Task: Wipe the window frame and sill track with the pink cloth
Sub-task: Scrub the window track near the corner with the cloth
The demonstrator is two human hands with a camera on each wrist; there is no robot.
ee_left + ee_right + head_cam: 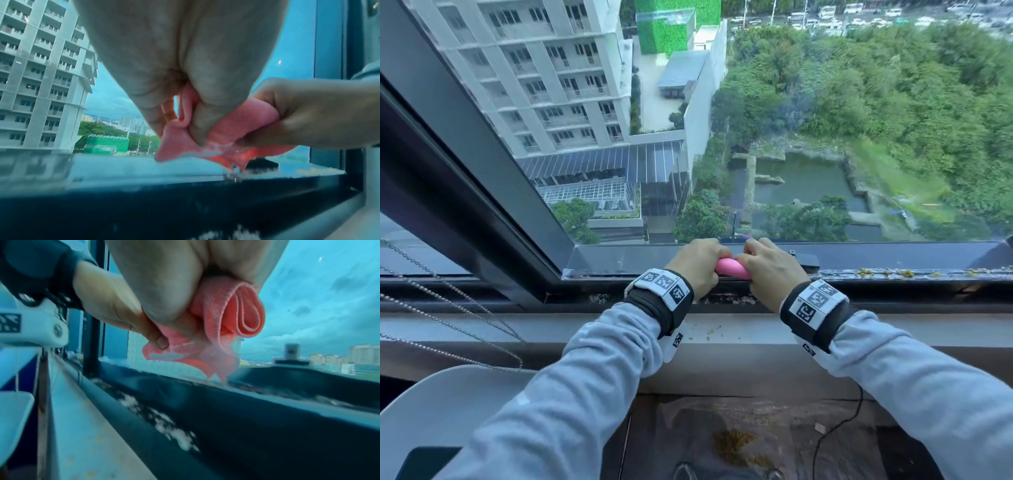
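We see the cloth (pixel 232 311): soft woven pink fabric with a stitched hem, wet where it hangs. The frame (pixel 482 164) looks like dark, smooth, semi-gloss metal. The track (pixel 226 418) is dark, flecked with rough pale grime. Sleeves (pixel 585 377) are matt grey fabric.

No legible text, brand, number or sign in any view. Only printed marks: black-and-white square code tags on the left wristband (pixel 663 283) and right wristband (pixel 815 300), plus a small one under each cuff; these are patterns, not letters. Part of one such tag (pixel 9 323) shows at the left edge of the right wrist view, blurred. Nothing on the buildings outside can be read.
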